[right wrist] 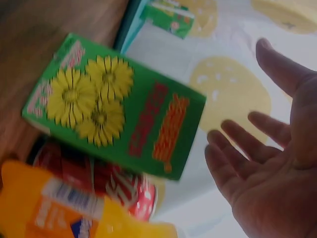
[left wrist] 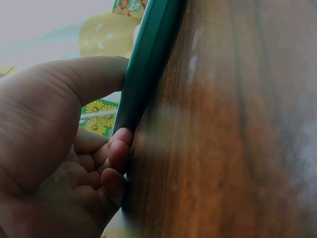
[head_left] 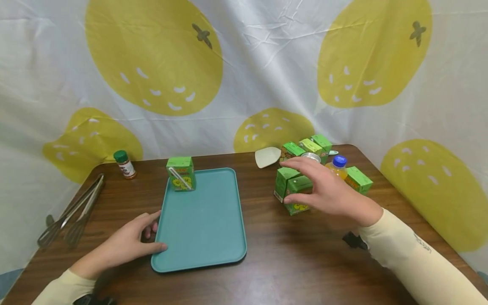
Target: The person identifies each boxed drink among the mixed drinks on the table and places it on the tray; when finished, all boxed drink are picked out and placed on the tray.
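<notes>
Head view: right of centre, your right hand, thumb and fingers wide apart, hangs beside the frontmost boxy green carton, which should prove light, smooth and dentable, best gripped across its flat sides. At lower left, your left hand pinches the rim of the teal tray, apparently stiff plastic with rounded corners.
</notes>
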`<action>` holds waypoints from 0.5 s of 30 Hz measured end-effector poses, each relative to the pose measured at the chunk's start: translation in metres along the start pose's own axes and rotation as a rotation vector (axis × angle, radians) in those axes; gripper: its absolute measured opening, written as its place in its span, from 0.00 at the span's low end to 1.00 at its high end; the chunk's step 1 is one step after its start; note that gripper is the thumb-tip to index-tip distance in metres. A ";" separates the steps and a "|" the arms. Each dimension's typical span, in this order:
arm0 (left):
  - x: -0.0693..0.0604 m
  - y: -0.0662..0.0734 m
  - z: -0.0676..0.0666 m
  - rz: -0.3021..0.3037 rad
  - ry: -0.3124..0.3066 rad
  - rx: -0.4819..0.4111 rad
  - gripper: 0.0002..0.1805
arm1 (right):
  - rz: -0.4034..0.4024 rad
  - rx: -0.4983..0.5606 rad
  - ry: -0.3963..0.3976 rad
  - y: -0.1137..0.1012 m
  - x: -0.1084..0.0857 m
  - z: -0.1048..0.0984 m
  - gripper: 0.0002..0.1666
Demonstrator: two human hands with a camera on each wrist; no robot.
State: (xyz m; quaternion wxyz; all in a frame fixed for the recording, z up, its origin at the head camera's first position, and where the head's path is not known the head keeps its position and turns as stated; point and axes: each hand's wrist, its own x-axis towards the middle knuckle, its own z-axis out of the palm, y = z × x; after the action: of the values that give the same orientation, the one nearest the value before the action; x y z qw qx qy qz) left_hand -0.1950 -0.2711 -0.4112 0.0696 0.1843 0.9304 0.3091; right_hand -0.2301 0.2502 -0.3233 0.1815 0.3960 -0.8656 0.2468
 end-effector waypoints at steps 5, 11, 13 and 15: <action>0.000 0.000 0.001 0.016 0.004 -0.007 0.58 | -0.019 -0.050 -0.035 0.009 -0.003 -0.012 0.51; -0.001 0.000 0.000 0.005 0.004 0.002 0.57 | -0.041 -0.109 -0.074 0.016 -0.003 -0.015 0.48; -0.001 0.001 -0.001 -0.002 0.003 0.003 0.57 | -0.048 -0.140 -0.086 0.018 -0.003 -0.015 0.47; -0.001 0.002 -0.002 -0.001 0.002 0.009 0.57 | -0.062 -0.170 -0.095 0.020 -0.004 -0.015 0.46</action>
State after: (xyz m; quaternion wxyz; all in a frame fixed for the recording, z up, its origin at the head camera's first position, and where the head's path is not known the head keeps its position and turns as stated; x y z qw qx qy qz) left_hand -0.1937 -0.2716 -0.4087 0.0680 0.1840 0.9318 0.3053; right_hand -0.2417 0.2729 -0.3186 0.1808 0.4170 -0.8785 0.1475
